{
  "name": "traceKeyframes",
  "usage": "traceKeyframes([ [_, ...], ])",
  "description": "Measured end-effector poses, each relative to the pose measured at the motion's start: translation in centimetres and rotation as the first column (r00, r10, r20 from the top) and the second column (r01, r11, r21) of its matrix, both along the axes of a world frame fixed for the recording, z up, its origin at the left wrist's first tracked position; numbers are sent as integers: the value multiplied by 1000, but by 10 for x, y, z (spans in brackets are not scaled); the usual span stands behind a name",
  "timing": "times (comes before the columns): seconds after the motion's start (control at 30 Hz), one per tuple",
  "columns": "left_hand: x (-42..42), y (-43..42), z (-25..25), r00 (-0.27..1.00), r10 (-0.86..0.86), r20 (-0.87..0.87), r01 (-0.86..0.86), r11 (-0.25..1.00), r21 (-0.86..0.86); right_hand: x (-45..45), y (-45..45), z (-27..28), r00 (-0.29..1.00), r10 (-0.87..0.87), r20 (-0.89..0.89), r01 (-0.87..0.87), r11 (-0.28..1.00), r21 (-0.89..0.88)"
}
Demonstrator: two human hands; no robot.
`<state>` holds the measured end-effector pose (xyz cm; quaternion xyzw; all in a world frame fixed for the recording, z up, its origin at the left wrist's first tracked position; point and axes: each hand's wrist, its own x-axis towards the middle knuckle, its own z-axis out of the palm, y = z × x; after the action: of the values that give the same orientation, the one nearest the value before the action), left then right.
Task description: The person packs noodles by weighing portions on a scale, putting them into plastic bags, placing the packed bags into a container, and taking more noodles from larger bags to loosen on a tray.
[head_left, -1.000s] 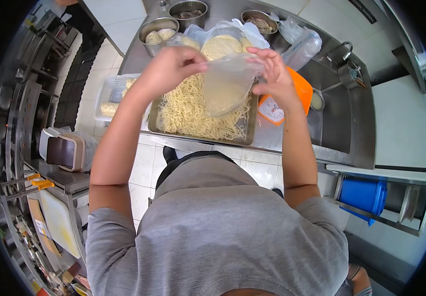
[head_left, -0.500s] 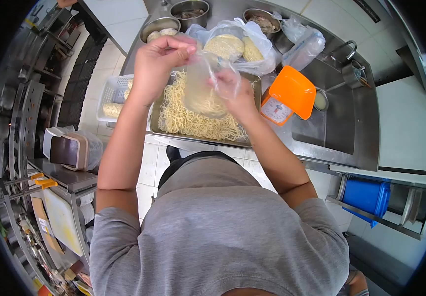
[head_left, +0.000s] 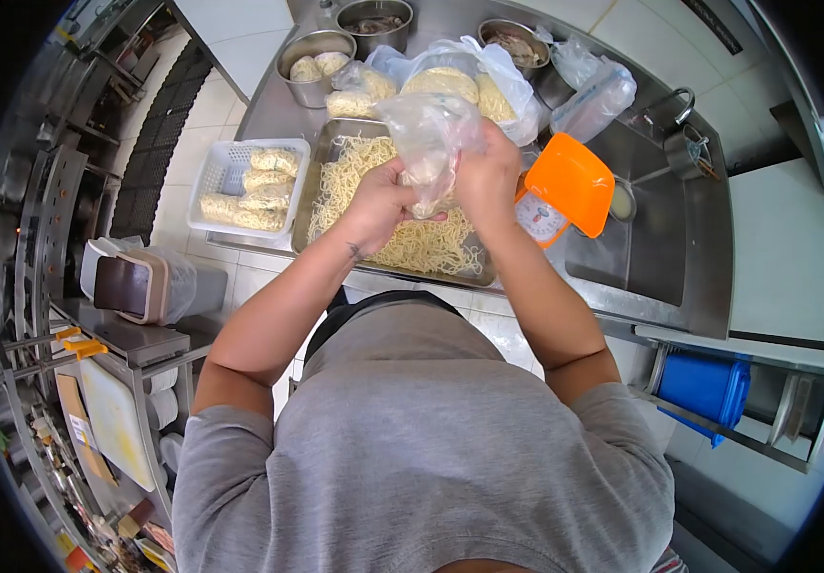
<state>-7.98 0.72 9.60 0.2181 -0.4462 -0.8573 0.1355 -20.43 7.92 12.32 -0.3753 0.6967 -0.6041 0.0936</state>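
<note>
A clear plastic bag (head_left: 434, 124) is held up between my hands, over the metal tray (head_left: 310, 212). Pale noodles appear to lie in its bottom, partly hidden by my fingers. My left hand (head_left: 380, 203) is closed on the bag's lower left side. On the other side, my right hand (head_left: 488, 180) grips the bag with curled fingers. Loose yellow noodles (head_left: 343, 191) spread across the tray below.
Left of the tray, a white plastic basket (head_left: 203, 181) holds several bagged noodle portions. An orange-panned scale (head_left: 569, 181) stands at right, by the sink (head_left: 655, 253). Behind are a large bag of noodles (head_left: 440, 84) and metal pots (head_left: 312, 88).
My left hand has come down from the bag's top to its lower side. The bag now stands more upright and bunched between both hands. My right hand has shifted slightly right.
</note>
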Motion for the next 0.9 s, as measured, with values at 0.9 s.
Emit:
traceKeyframes([
  [0.9,59,-99,-32,989,118,-93,-143,931,-335,47,-79,-20,659,27,751,-188,974,129],
])
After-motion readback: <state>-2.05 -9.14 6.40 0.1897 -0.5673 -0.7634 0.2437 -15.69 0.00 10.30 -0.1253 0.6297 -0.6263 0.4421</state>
